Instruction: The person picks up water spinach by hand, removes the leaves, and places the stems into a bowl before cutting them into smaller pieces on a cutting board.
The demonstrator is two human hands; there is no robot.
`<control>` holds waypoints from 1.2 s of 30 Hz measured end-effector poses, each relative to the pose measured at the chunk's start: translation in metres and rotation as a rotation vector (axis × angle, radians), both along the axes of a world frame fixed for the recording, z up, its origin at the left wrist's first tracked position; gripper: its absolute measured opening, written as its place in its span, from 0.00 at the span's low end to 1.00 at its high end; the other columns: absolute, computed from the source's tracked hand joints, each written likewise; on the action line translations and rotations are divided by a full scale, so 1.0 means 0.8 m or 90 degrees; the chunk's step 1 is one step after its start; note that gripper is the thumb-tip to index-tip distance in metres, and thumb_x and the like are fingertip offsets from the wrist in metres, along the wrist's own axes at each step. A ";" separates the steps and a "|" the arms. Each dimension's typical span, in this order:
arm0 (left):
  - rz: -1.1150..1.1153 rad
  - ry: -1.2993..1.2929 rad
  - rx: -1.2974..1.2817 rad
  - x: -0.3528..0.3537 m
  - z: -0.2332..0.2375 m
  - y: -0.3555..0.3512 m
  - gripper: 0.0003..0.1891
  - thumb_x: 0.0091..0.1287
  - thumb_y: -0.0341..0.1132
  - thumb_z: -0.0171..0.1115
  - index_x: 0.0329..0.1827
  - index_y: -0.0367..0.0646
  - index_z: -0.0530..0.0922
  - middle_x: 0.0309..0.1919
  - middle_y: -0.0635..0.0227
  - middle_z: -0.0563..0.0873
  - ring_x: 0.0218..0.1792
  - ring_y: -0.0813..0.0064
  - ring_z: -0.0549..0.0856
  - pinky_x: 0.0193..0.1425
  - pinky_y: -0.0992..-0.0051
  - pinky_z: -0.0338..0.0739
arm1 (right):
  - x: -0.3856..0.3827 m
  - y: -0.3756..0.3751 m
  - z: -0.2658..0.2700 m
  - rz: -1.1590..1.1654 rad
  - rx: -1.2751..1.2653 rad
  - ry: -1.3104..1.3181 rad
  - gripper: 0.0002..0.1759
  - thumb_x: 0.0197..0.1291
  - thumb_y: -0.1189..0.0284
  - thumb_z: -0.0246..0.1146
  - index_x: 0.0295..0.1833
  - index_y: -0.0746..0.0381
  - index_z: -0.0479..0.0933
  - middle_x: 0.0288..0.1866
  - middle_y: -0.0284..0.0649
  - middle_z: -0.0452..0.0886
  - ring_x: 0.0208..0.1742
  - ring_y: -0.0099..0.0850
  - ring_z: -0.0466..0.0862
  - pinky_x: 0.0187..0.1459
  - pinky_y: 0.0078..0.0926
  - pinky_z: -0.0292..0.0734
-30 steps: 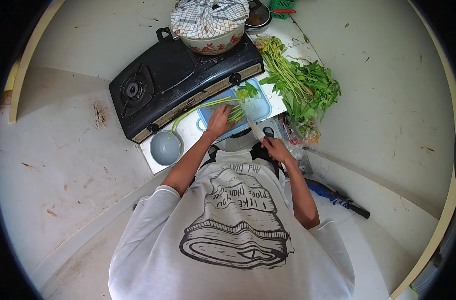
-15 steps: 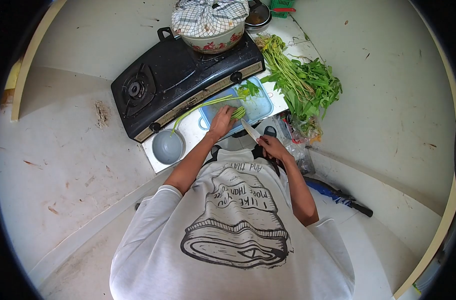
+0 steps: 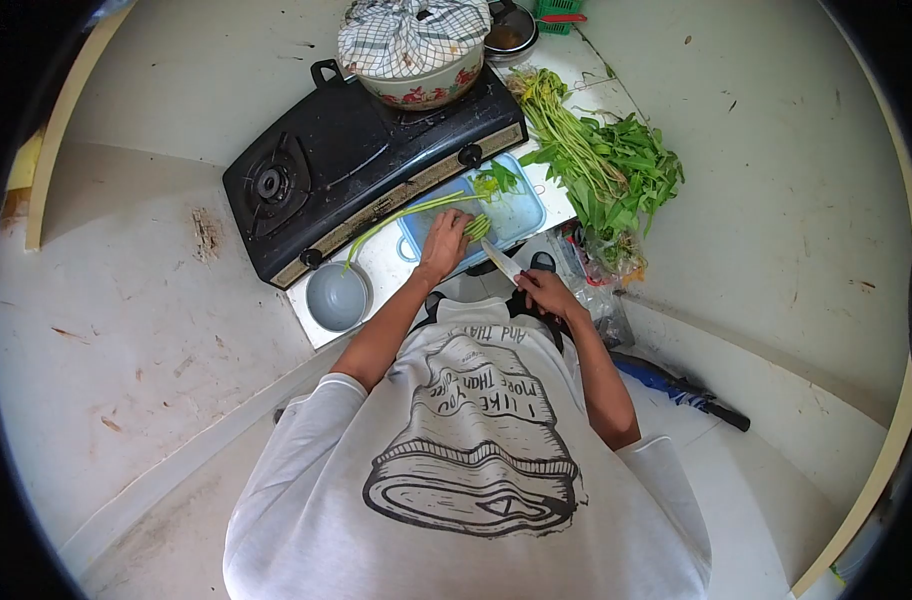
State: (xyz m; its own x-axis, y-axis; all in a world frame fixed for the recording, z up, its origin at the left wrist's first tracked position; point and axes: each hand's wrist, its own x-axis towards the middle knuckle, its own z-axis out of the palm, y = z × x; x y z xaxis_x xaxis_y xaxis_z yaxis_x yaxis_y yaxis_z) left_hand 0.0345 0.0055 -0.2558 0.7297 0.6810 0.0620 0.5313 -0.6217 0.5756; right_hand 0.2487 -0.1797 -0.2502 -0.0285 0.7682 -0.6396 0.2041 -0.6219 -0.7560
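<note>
My left hand (image 3: 446, 238) is closed round a bunch of green stems (image 3: 478, 228), pressing them on the blue cutting board (image 3: 524, 214). The cut ends stick out on the right of my fingers. In my right hand (image 3: 546, 293) is a knife (image 3: 500, 261), its blade angled up and left with the tip close beside the stem ends. Longer stems (image 3: 394, 214) lie across the board's far edge and reach left over the counter. Some loose leaves (image 3: 498, 179) rest at the back of the board.
A black gas stove (image 3: 376, 160) stands behind the board, carrying a floral pot (image 3: 426, 88) wrapped in a checked cloth. Left is a grey bowl (image 3: 338, 297); right, a heap of leafy greens (image 3: 606, 165). Plastic bags (image 3: 608, 305) hang below the counter's right end.
The view has shifted very slightly. Both hands, the knife and the stems keep nearly the same positions on the board.
</note>
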 end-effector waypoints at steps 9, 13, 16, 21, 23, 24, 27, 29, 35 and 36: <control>-0.007 -0.019 -0.024 -0.005 -0.031 -0.002 0.11 0.66 0.23 0.66 0.50 0.37 0.84 0.47 0.55 0.83 0.52 0.49 0.83 0.61 0.56 0.79 | -0.017 0.015 -0.020 -0.003 0.025 -0.013 0.28 0.79 0.49 0.57 0.44 0.67 0.81 0.23 0.38 0.82 0.16 0.25 0.76 0.20 0.26 0.71; 0.013 -0.019 -0.066 -0.006 -0.031 -0.004 0.08 0.67 0.22 0.64 0.48 0.35 0.85 0.46 0.53 0.82 0.49 0.48 0.84 0.57 0.57 0.81 | -0.019 0.013 -0.029 -0.007 0.029 -0.006 0.29 0.79 0.49 0.57 0.44 0.67 0.81 0.23 0.37 0.82 0.16 0.24 0.76 0.19 0.26 0.70; 0.004 -0.024 -0.051 -0.005 -0.032 -0.004 0.08 0.68 0.21 0.63 0.48 0.35 0.85 0.45 0.52 0.82 0.48 0.48 0.85 0.56 0.57 0.82 | -0.018 0.017 -0.035 -0.013 0.026 0.008 0.29 0.79 0.49 0.57 0.44 0.67 0.81 0.23 0.37 0.81 0.15 0.24 0.75 0.19 0.25 0.70; 0.014 -0.028 -0.087 -0.006 -0.030 -0.003 0.08 0.67 0.21 0.63 0.46 0.35 0.87 0.43 0.52 0.83 0.47 0.49 0.86 0.55 0.57 0.82 | -0.016 0.020 -0.033 -0.013 0.015 0.020 0.29 0.79 0.49 0.57 0.45 0.67 0.81 0.22 0.36 0.80 0.14 0.24 0.74 0.20 0.25 0.70; 0.012 -0.036 -0.083 -0.005 -0.028 -0.003 0.07 0.67 0.21 0.63 0.45 0.34 0.87 0.42 0.52 0.83 0.46 0.49 0.86 0.54 0.57 0.82 | -0.014 0.022 -0.032 -0.005 0.012 0.019 0.28 0.79 0.49 0.57 0.45 0.67 0.81 0.22 0.36 0.80 0.14 0.24 0.74 0.20 0.25 0.70; 0.011 -0.039 -0.081 -0.007 -0.030 -0.003 0.07 0.66 0.21 0.64 0.44 0.34 0.87 0.41 0.52 0.83 0.46 0.49 0.86 0.54 0.57 0.82 | -0.015 0.023 -0.031 -0.002 0.010 0.020 0.28 0.79 0.49 0.57 0.45 0.66 0.81 0.22 0.36 0.80 0.14 0.24 0.74 0.20 0.25 0.70; 0.008 -0.048 -0.064 -0.008 -0.035 -0.004 0.07 0.66 0.21 0.64 0.45 0.35 0.87 0.40 0.53 0.84 0.45 0.49 0.87 0.52 0.58 0.82 | -0.019 0.027 -0.025 0.010 -0.008 0.002 0.29 0.79 0.49 0.57 0.48 0.68 0.82 0.22 0.38 0.82 0.16 0.26 0.78 0.21 0.29 0.73; 0.016 -0.047 -0.071 -0.008 -0.036 -0.003 0.08 0.66 0.21 0.64 0.45 0.35 0.87 0.40 0.52 0.85 0.45 0.49 0.87 0.52 0.58 0.82 | -0.023 0.034 -0.021 0.013 -0.005 0.023 0.28 0.79 0.50 0.56 0.46 0.69 0.82 0.22 0.38 0.82 0.15 0.27 0.78 0.21 0.29 0.73; 0.025 -0.046 -0.061 -0.011 -0.037 -0.003 0.08 0.66 0.21 0.64 0.45 0.35 0.87 0.41 0.52 0.86 0.45 0.49 0.87 0.52 0.58 0.83 | -0.029 0.034 -0.012 0.009 0.014 0.032 0.27 0.80 0.52 0.57 0.42 0.68 0.81 0.21 0.38 0.81 0.14 0.27 0.78 0.21 0.30 0.73; 0.026 -0.043 -0.060 -0.011 -0.037 -0.004 0.08 0.66 0.21 0.64 0.45 0.35 0.87 0.41 0.52 0.86 0.45 0.49 0.87 0.52 0.58 0.83 | -0.026 0.032 -0.011 0.013 0.018 0.031 0.27 0.80 0.52 0.57 0.42 0.68 0.81 0.21 0.38 0.81 0.14 0.27 0.78 0.21 0.30 0.73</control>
State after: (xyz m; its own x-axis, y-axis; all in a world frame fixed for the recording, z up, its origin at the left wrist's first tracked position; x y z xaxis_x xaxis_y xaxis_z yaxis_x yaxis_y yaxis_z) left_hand 0.0258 0.0026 -0.2858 0.6973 0.7153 0.0448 0.5127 -0.5416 0.6662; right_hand 0.2278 -0.1541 -0.2591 -0.0748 0.7851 -0.6149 0.1787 -0.5961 -0.7828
